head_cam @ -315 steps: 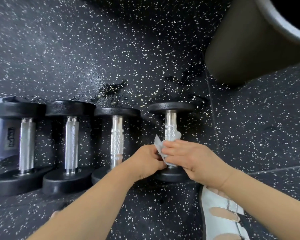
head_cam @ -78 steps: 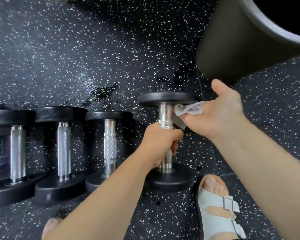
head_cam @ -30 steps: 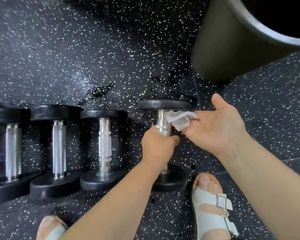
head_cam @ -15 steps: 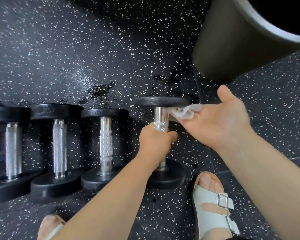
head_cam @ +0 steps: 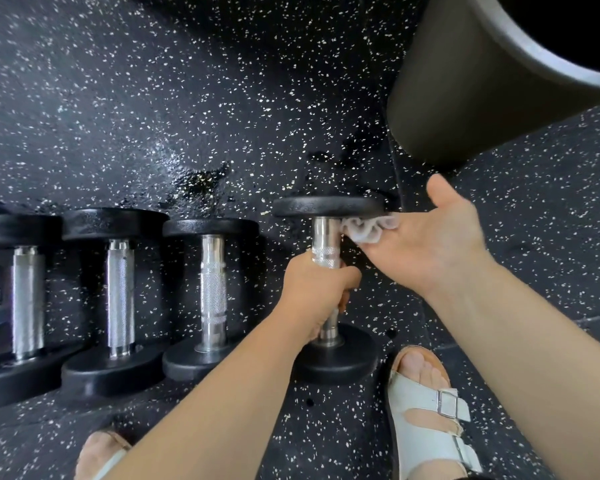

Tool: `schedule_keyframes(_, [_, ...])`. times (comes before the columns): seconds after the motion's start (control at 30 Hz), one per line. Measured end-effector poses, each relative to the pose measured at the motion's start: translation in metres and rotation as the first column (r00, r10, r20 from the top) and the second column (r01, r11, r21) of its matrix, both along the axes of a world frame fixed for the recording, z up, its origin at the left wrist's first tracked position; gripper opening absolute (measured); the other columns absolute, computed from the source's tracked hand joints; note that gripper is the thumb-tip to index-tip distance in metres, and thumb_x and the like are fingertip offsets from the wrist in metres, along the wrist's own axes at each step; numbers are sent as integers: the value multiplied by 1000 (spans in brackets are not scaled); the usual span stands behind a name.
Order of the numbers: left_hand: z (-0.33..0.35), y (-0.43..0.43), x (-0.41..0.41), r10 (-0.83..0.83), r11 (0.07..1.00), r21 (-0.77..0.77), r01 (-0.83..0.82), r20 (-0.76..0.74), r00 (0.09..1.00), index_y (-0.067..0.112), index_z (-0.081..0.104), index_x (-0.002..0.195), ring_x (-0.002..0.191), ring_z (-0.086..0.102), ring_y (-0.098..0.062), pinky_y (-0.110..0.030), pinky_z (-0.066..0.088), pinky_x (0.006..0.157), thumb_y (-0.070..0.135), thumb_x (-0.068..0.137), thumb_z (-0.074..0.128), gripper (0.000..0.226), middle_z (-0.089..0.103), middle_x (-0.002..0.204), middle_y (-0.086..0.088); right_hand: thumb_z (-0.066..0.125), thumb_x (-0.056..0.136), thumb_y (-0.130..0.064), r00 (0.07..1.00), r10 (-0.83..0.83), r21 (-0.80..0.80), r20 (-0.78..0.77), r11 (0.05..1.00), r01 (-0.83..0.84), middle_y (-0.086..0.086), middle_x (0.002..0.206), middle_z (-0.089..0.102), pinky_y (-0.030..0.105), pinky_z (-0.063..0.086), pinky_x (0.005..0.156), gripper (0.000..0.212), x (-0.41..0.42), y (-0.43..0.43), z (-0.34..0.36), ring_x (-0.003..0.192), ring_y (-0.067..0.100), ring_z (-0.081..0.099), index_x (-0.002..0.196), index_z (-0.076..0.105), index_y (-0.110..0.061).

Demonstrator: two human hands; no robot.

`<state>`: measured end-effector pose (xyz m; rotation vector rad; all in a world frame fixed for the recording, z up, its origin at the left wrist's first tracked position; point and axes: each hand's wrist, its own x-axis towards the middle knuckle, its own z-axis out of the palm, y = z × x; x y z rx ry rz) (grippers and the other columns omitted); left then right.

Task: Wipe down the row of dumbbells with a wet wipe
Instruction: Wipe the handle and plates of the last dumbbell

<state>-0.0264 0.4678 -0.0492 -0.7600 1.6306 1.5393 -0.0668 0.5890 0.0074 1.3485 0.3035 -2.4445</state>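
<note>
Our left hand (head_cam: 317, 289) grips the dumbbell (head_cam: 326, 206); our flat right hand (head_cam: 430, 244) presses the wipe (head_cam: 368, 230) against it; the bin (head_cam: 447, 81) is too dark inside to tell.

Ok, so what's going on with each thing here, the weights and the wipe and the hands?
Right-end dumbbell: gripped by its handle, set apart from the row.
Wet wipe: crumpled, pressed against that dumbbell's far head.
Left hand: curled round the handle.
Right hand: palm up, fingers straight, pushing the wipe.
Other three dumbbells: lying side by side, untouched.
Floor: wet patch behind the row.
</note>
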Motion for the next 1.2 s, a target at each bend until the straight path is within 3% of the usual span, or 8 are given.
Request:
schedule_keyframes(0.13, [-6, -5, -3, 22, 1000, -21, -22, 22, 1000, 11, 48, 67, 41, 41, -15, -25, 39, 46, -5, 70, 64, 23, 49, 52, -6, 51, 95, -29, 998, 25, 82, 58, 996, -30, 14, 146, 39, 46, 44, 103, 49, 5, 9, 9, 133, 32, 41, 103, 43, 19])
schedule_keyframes(0.2, [-10, -6, -1, 27, 1000, -9, -27, 49, 998, 11, 48, 66, 40, 41, -15, -24, 39, 46, -7, 70, 64, 24, 48, 51, -5, 52, 91, -4, 973, 161, 222, 168, 955, -196, 11, 115, 62, 41, 51, 95, 10, 3, 6, 2, 106, 26, 65, 91, 53, 6])
schedule_keyframes(0.3, [-16, -9, 1, 10, 999, 50, -16, 119, 993, 10, 49, 67, 41, 42, -16, -25, 39, 45, -9, 71, 63, 23, 47, 50, -5, 46, 85, 9, 954, 200, 210, 223, 946, -247, 1, 67, 46, 22, 37, 105, 21, 5, 9, -25, 60, 6, 55, 74, 46, -10])
schedule_keyframes(0.4, [-23, -12, 3, 7, 995, 94, -26, 191, 982, 7, 52, 74, 44, 44, -14, -24, 41, 44, -10, 73, 62, 19, 49, 53, -5, 48, 72, 13, 937, 240, 219, 254, 929, -298, 1, 97, 46, 20, 42, 99, 33, 12, 19, -50, 85, 11, 52, 94, 48, -12])
schedule_keyframes(0.53, [-32, -18, 9, -11, 997, 76, -6, 230, 973, 8, 54, 73, 45, 49, -11, -24, 44, 45, -8, 73, 65, 19, 52, 52, -2, 43, 81, 11, 912, 264, 367, 314, 852, -374, 3, 98, 49, 15, 39, 37, 43, 19, 28, -53, 49, 6, 50, 118, 58, -6])
schedule_keyframes(0.73, [-13, -3, 20, -178, 839, -523, 150, -2, 984, 16, 56, 98, 82, 59, -23, -35, 48, 72, 33, 86, 66, 23, 61, 90, -2, 46, 80, 5, 897, 239, 483, 371, 775, -407, 6, 106, 55, 19, 42, 41, 40, 24, 36, -52, 55, 10, 59, 118, 57, -4])
schedule_keyframes(0.9, [2, 42, 28, -156, 730, -639, 245, 193, 969, 17, 13, 150, 130, 39, -32, -48, 31, 109, 20, 90, 54, 72, 38, 142, -12, 51, 80, 3, 863, 242, 530, 444, 705, -470, 7, 101, 61, 28, 46, 73, 30, 22, 30, -50, 85, 18, 60, 106, 59, -8])
schedule_keyframes(1.2, [-16, 28, 27, -214, 681, -697, 225, 104, 971, 12, 27, 127, 108, 57, -34, -46, 49, 87, 26, 96, 51, 42, 55, 121, -16, 45, 87, 3, 857, 340, 466, 386, 730, -500, 3, 90, 58, 19, 46, 49, 17, 25, 28, -43, 60, 9, 57, 95, 58, -6])
